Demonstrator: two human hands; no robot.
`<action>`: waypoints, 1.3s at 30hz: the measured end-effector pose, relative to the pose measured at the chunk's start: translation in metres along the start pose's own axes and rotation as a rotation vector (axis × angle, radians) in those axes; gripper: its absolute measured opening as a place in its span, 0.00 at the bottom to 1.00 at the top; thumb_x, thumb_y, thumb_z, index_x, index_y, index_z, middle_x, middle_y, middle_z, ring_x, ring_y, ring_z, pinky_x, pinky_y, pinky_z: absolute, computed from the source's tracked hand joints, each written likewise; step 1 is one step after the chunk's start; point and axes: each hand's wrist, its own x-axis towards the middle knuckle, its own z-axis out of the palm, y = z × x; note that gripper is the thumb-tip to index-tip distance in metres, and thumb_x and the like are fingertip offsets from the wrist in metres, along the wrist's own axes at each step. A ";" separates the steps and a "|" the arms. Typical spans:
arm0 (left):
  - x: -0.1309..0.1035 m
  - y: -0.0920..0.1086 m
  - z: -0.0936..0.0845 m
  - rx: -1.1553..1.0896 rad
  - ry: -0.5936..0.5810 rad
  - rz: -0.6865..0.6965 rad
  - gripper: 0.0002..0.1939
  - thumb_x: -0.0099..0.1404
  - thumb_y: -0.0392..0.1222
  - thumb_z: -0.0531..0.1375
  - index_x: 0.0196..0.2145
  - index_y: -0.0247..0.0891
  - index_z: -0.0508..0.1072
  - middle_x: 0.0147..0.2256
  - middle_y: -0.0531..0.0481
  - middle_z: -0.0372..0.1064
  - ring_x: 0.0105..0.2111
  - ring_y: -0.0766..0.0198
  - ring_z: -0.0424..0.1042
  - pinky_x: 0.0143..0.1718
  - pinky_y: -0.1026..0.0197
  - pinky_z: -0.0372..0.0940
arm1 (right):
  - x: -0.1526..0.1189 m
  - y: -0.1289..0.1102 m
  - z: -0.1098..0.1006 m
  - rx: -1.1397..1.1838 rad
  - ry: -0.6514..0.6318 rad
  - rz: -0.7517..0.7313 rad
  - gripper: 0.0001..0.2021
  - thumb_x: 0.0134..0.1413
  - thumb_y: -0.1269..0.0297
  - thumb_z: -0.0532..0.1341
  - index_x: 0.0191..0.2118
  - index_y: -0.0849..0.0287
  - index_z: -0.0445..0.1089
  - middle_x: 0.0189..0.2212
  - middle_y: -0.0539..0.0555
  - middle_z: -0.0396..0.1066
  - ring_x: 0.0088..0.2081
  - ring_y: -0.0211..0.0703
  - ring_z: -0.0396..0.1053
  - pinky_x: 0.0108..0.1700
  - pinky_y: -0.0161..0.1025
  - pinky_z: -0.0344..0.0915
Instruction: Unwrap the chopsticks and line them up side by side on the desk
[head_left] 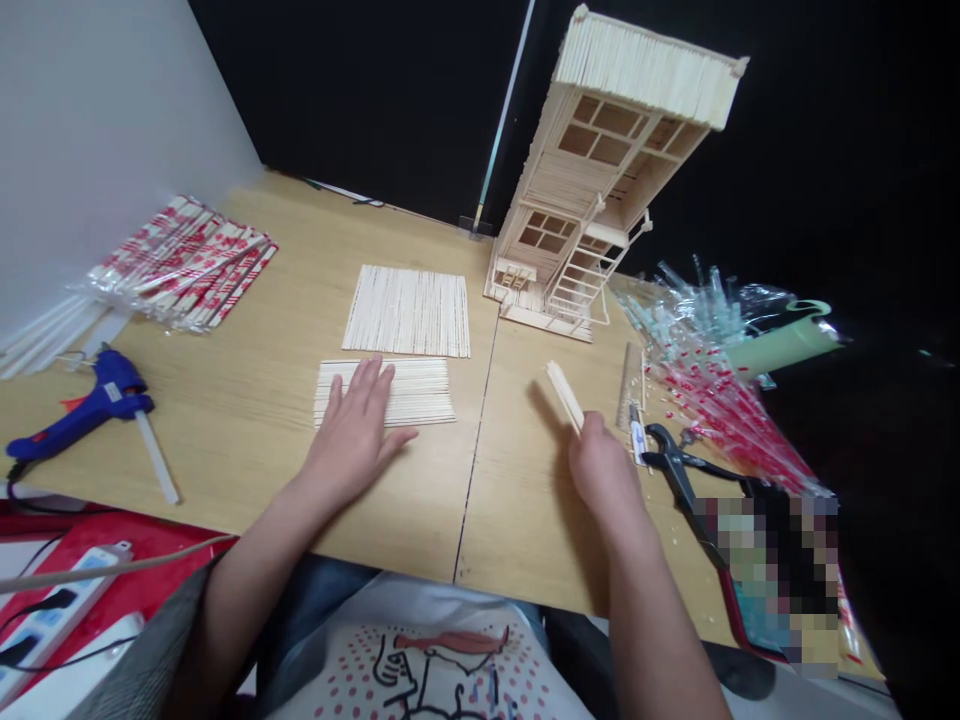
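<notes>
Wooden stick panel under flat left hand; right hand grips sticks.

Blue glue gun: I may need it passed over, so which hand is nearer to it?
Left. The left hand lies flat on a stick panel, right of the glue gun. The right hand, holding sticks, is farther right.

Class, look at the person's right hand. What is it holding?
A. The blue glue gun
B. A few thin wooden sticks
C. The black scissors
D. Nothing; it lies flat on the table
B: the right hand grips a small bundle of wooden sticks, while the glue gun and scissors lie untouched on the table.
</notes>
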 end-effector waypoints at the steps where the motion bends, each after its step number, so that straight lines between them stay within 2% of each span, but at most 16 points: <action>1: 0.011 0.000 0.004 0.026 -0.028 -0.016 0.40 0.75 0.57 0.49 0.73 0.26 0.44 0.73 0.26 0.41 0.74 0.41 0.40 0.71 0.33 0.38 | 0.006 0.007 0.004 -0.017 0.026 0.014 0.13 0.69 0.75 0.47 0.51 0.68 0.65 0.38 0.67 0.75 0.35 0.53 0.76 0.33 0.41 0.62; 4: 0.034 0.001 0.016 0.089 -0.110 -0.056 0.42 0.74 0.59 0.48 0.73 0.24 0.45 0.73 0.27 0.38 0.74 0.42 0.37 0.72 0.33 0.37 | 0.017 0.017 0.013 -0.030 0.129 -0.022 0.15 0.67 0.75 0.51 0.55 0.72 0.65 0.44 0.72 0.73 0.44 0.58 0.75 0.43 0.45 0.66; 6: 0.042 0.002 0.023 0.126 -0.159 -0.084 0.43 0.74 0.60 0.47 0.73 0.24 0.45 0.73 0.29 0.38 0.74 0.42 0.37 0.72 0.32 0.35 | 0.020 0.015 0.014 0.027 0.221 -0.082 0.22 0.65 0.70 0.58 0.61 0.77 0.62 0.49 0.76 0.70 0.53 0.65 0.70 0.52 0.52 0.66; 8: 0.044 0.003 0.027 0.155 -0.188 -0.107 0.43 0.75 0.61 0.46 0.73 0.23 0.45 0.73 0.30 0.38 0.74 0.43 0.37 0.71 0.32 0.34 | 0.022 0.003 0.011 0.187 0.299 -0.188 0.30 0.64 0.64 0.62 0.65 0.79 0.58 0.56 0.80 0.66 0.61 0.69 0.63 0.59 0.58 0.62; 9: 0.044 0.003 0.029 0.163 -0.191 -0.112 0.43 0.75 0.61 0.45 0.73 0.23 0.45 0.73 0.31 0.38 0.74 0.43 0.37 0.71 0.32 0.33 | 0.023 -0.007 0.008 0.309 0.318 -0.268 0.32 0.65 0.61 0.61 0.67 0.77 0.57 0.60 0.79 0.63 0.63 0.68 0.61 0.62 0.60 0.60; 11: 0.042 0.003 0.030 0.167 -0.182 -0.105 0.43 0.74 0.62 0.44 0.73 0.24 0.45 0.74 0.31 0.38 0.74 0.44 0.37 0.71 0.32 0.34 | 0.027 -0.032 0.003 0.608 0.293 -0.474 0.30 0.70 0.54 0.56 0.69 0.66 0.55 0.64 0.72 0.62 0.66 0.60 0.59 0.66 0.59 0.58; 12: 0.042 0.002 0.030 0.167 -0.175 -0.098 0.43 0.74 0.62 0.45 0.73 0.24 0.45 0.73 0.31 0.38 0.74 0.44 0.37 0.71 0.32 0.34 | 0.029 -0.047 0.002 0.762 0.252 -0.566 0.29 0.72 0.51 0.52 0.70 0.61 0.55 0.65 0.68 0.62 0.67 0.56 0.60 0.67 0.57 0.59; 14: 0.041 0.002 0.030 0.170 -0.165 -0.089 0.44 0.74 0.62 0.45 0.73 0.24 0.44 0.73 0.30 0.39 0.74 0.44 0.38 0.71 0.33 0.35 | 0.036 -0.079 0.003 1.063 0.156 -0.656 0.28 0.74 0.47 0.46 0.70 0.57 0.55 0.66 0.63 0.62 0.67 0.49 0.62 0.66 0.52 0.61; 16: 0.041 0.001 0.031 0.176 -0.161 -0.086 0.44 0.74 0.62 0.45 0.73 0.24 0.44 0.73 0.30 0.39 0.74 0.44 0.38 0.71 0.33 0.36 | 0.046 -0.109 0.010 1.255 0.111 -0.630 0.30 0.73 0.43 0.44 0.68 0.57 0.58 0.65 0.63 0.64 0.66 0.48 0.63 0.66 0.50 0.62; 18: 0.040 0.001 0.032 0.179 -0.156 -0.084 0.44 0.74 0.62 0.45 0.73 0.25 0.43 0.73 0.31 0.39 0.74 0.44 0.39 0.71 0.33 0.36 | 0.055 -0.132 0.018 1.344 0.100 -0.568 0.31 0.73 0.41 0.44 0.67 0.57 0.59 0.64 0.63 0.65 0.65 0.48 0.64 0.66 0.50 0.61; 21: 0.039 0.000 0.034 0.175 -0.144 -0.079 0.44 0.74 0.63 0.44 0.74 0.26 0.43 0.74 0.32 0.38 0.74 0.44 0.39 0.71 0.33 0.36 | 0.063 -0.149 0.030 1.403 0.106 -0.472 0.32 0.72 0.40 0.44 0.66 0.60 0.59 0.62 0.64 0.67 0.64 0.48 0.66 0.66 0.50 0.61; 26: 0.038 0.000 0.035 0.156 -0.147 -0.074 0.44 0.74 0.63 0.44 0.74 0.25 0.43 0.74 0.32 0.39 0.74 0.44 0.37 0.71 0.33 0.35 | 0.056 -0.155 0.034 1.433 0.133 -0.419 0.31 0.72 0.41 0.45 0.66 0.61 0.58 0.62 0.66 0.67 0.64 0.49 0.65 0.66 0.51 0.61; 30: 0.038 0.001 0.034 0.165 -0.165 -0.085 0.45 0.74 0.63 0.43 0.73 0.23 0.43 0.74 0.33 0.37 0.75 0.45 0.36 0.72 0.34 0.34 | 0.050 -0.158 0.036 1.360 0.125 -0.428 0.33 0.73 0.40 0.41 0.68 0.61 0.54 0.63 0.67 0.65 0.65 0.48 0.64 0.66 0.50 0.60; 34: 0.038 0.002 0.032 0.162 -0.176 -0.093 0.44 0.75 0.63 0.43 0.73 0.24 0.44 0.74 0.34 0.37 0.75 0.45 0.36 0.72 0.34 0.34 | 0.054 -0.161 0.042 1.276 0.141 -0.432 0.34 0.73 0.40 0.37 0.71 0.58 0.51 0.64 0.66 0.63 0.66 0.48 0.63 0.65 0.53 0.60; 39: 0.038 0.005 0.030 0.179 -0.199 -0.107 0.44 0.75 0.63 0.43 0.73 0.24 0.43 0.74 0.34 0.35 0.75 0.46 0.35 0.72 0.34 0.33 | 0.059 -0.162 0.045 1.429 0.109 -0.383 0.33 0.71 0.38 0.43 0.68 0.55 0.57 0.62 0.63 0.66 0.65 0.49 0.63 0.65 0.55 0.60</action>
